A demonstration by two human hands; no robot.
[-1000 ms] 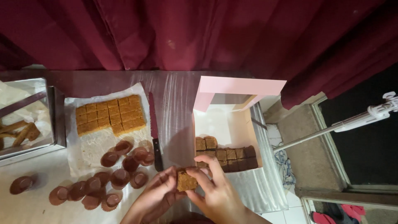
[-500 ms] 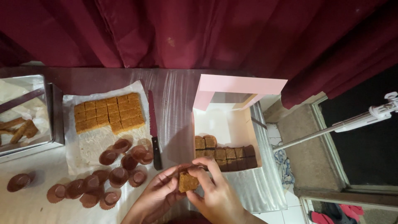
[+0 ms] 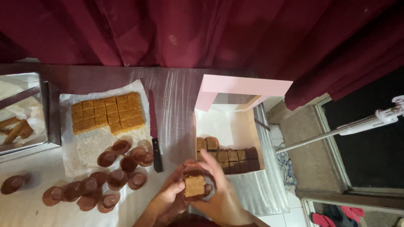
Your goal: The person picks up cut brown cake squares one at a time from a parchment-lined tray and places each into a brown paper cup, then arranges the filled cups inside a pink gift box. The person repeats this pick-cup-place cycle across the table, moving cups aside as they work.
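Both my hands hold one tan square sweet (image 3: 194, 185) sitting in a brown paper cup, low in the middle of the view. My left hand (image 3: 170, 197) grips it from the left and below. My right hand (image 3: 219, 189) cups it from the right, fingers blurred. Just beyond stands an open pink and white box (image 3: 227, 122) with two rows of cupped sweets (image 3: 227, 155) along its near side. A slab of cut tan squares (image 3: 108, 112) lies on white paper to the left.
Several empty brown paper cups (image 3: 105, 176) are scattered on the paper and table. A long knife (image 3: 154, 130) lies between the slab and the box. A metal tray (image 3: 25, 113) with scraps sits far left. Dark red curtains hang behind; a white pole (image 3: 336, 132) crosses at right.
The sweet in my hands has shifted slightly toward me and the right-hand fingers have moved over it. The view has tilted a little; the box and slab are unchanged.
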